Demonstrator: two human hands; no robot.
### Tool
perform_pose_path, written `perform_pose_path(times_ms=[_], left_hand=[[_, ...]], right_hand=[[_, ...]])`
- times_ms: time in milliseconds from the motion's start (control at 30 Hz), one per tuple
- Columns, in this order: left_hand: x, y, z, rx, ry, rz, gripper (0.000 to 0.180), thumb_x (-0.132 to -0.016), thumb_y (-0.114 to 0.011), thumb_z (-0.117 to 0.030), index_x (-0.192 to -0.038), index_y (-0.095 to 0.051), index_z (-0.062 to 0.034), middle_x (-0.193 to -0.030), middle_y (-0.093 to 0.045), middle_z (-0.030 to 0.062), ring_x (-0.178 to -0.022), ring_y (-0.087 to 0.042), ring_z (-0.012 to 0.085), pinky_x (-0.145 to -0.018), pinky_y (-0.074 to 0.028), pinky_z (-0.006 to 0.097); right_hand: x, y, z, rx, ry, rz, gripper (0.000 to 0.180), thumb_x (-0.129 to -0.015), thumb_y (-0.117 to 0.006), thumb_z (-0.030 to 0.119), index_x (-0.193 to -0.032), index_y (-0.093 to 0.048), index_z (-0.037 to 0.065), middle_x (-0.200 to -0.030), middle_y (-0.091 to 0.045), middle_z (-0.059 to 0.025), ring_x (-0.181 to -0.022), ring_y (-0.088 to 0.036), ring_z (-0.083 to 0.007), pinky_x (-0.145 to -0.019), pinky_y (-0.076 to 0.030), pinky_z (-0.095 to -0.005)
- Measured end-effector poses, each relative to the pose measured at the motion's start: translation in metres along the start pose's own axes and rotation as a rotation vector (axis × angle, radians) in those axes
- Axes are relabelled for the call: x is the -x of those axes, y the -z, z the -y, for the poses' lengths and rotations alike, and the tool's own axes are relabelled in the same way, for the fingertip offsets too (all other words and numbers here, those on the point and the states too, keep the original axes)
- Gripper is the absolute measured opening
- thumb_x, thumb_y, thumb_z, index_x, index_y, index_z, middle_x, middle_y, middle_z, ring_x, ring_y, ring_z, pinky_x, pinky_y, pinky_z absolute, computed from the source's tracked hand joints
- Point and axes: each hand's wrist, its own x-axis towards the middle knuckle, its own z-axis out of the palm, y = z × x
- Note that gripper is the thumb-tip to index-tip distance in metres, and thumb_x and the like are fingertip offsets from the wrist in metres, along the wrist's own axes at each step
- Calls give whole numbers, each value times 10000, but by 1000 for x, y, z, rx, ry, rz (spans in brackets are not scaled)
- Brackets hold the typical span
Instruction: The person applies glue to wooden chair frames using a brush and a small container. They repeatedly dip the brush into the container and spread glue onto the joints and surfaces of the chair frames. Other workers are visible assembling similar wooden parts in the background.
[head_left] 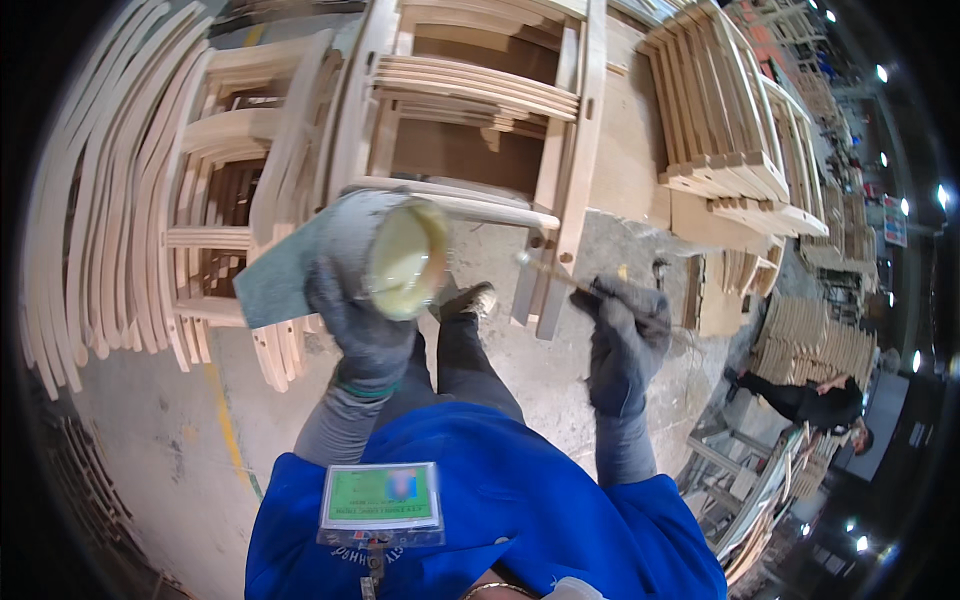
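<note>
Grey-white round cup [348,232] of cream liquid [402,265] sits left of centre, gripped by the gloved left hand [363,335]; a pale slatted wooden frame [480,86], upper centre, looks largely joined, any coating indiscernible. Right of centre, the gloved right hand [628,335] grips a thin brown stick [560,273]; work seems unfinished.

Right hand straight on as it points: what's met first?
The right hand would likely meet the wooden frame's right upright, which its thin stick overlaps in view; depth is unclear.

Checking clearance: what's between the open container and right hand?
Head view: a thin stick in the right hand, reaching partway toward the container; wooden frame and floor behind.
</note>
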Motion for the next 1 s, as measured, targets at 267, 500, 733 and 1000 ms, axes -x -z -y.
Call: perform_pose_path(times_ms=[267, 500, 733, 1000], left_hand=[[-1, 32, 8, -372, -100, 37, 965, -609, -738, 18, -1403, -193, -53, -1355, -297, 123, -1259, -335, 265, -1089, -244, 376], [-10, 28, -7, -70, 203, -124, 997, -601, -788, -64, -1395, -187, -13, -1326, -327, 147, -1251, -346, 277, -1074, -248, 370], [-11, 47, -5, -373, -45, -7, 1009, -590, -783, -25, -1404, -186, -57, -1359, -306, 105, -1255, -340, 244, -1088, -245, 360], [-13, 57, -11, -332, 36, -31, 1036, -567, -771, 18, -1411, -185, -107, -1391, -282, 84, -1274, -318, 234, -1090, -263, 355]], right_hand=[[-46, 90, -59, 447, 7, 41, 89, -853, -624, 31, -905, -566, -13, -812, -633, -69, -748, -585, -96, -700, -479, -225], [-64, 103, -88, 761, 7, 167, 87, -843, -643, 59, -853, -587, -7, -753, -620, -55, -684, -544, -60, -610, -444, -212], [-47, 103, -96, 872, 175, 94, 104, -828, -663, 78, -849, -591, 5, -753, -612, -67, -690, -545, -74, -619, -445, -221], [-36, 100, -106, 744, 195, -11, 97, -841, -651, 88, -847, -593, 10, -734, -579, -23, -651, -480, -65, -593, -408, -206]])
